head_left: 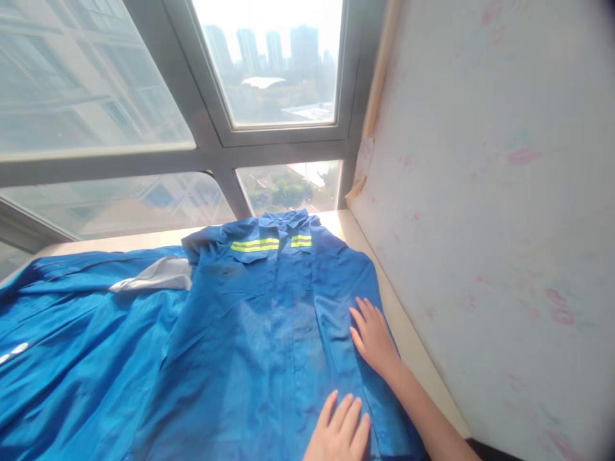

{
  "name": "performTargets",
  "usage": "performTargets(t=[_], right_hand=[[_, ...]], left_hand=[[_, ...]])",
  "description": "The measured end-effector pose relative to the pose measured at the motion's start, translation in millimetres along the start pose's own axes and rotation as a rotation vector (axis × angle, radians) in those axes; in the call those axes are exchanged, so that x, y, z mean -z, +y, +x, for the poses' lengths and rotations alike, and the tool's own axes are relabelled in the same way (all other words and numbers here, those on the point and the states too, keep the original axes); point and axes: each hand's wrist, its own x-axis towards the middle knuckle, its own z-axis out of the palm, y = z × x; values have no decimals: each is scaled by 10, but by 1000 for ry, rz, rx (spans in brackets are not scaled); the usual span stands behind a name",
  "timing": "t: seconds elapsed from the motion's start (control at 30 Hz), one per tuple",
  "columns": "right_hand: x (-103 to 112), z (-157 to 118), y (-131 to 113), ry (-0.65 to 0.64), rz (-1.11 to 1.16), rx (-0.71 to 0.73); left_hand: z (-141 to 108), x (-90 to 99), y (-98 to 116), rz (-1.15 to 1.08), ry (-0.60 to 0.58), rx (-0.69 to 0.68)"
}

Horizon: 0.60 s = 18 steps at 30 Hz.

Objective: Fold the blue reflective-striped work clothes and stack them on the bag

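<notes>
Wall, largest surface in view [485, 211]: pale, with scattered pink floral marks; stood along the right side. Window [206, 128]: grey-framed, several panes, buildings visible outside; filled the upper left. Blue jacket [283, 346]: lay front up on the pale ledge [416, 355], collar toward the window, between the wall and a second blue garment [96, 339]. The latter lay creased at left, meeting the jacket's edge.

Right hand [375, 339]: on the jacket's right-side sleeve as viewed, palm down, fingers extended and slightly parted, gripping nothing. Left hand [340, 430]: lower and nearer the camera, cut off by the bottom edge; visible fingers parted and gently bent over the cloth, no fold pinched; thumb position could not be told.

Grey-white patch [161, 275]: on the second garment. Yellow-green strips [254, 244]: across the jacket's chest, one each side of the front closure.
</notes>
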Motion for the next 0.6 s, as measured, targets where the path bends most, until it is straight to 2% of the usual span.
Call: performTargets(t=[0.17, 0.3, 0.37, 0.47, 0.6], right_hand=[[157, -1067, -139, 122, 220, -107], [168, -1597, -64, 181, 320, -395], [148, -1696, -32, 139, 350, -492], [172, -1661, -36, 63, 355, -498], [319, -1563, 3, 35, 328, -544]], left_hand=[[-115, 70, 17, -66, 78, 43], [-64, 77, 21, -163, 120, 72], [-34, 59, 37, -234, 91, 104], [27, 71, 82, -337, -3, 184], [104, 182, 150, -371, -85, 233]])
